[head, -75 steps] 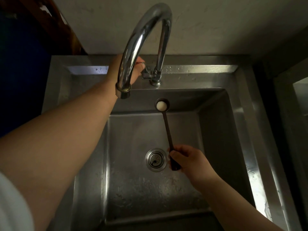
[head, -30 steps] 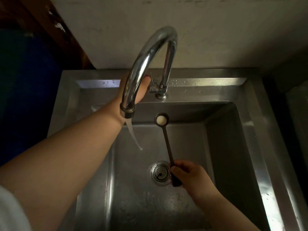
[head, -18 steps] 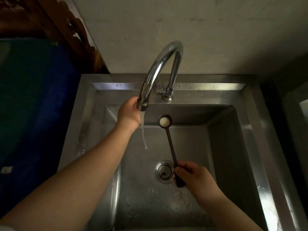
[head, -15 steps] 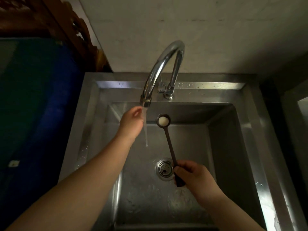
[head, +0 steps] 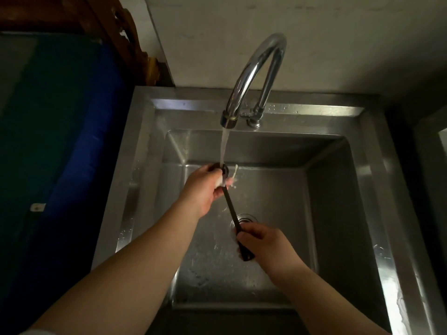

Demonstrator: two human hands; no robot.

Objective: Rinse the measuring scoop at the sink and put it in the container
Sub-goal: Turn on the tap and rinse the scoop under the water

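The dark long-handled measuring scoop [head: 231,209] is held over the steel sink [head: 372,165]. My right hand [head: 263,245] grips the end of its handle above the drain. My left hand [head: 205,187] is wrapped around the scoop's bowl, fingers on it. Water runs from the curved chrome faucet [head: 251,73] straight onto the bowl and splashes off my fingers. The bowl is mostly hidden by my left hand and the water. No container is in view.
The drain [head: 244,220] lies in the wet sink bottom, partly behind the handle. A blue surface [head: 60,141] lies left of the sink, carved dark wood [head: 121,32] at the back left, a plain wall behind the faucet.
My left hand left the faucet lever and came down onto the scoop's bowl. The water started running. The scoop's bowl moved left under the stream.
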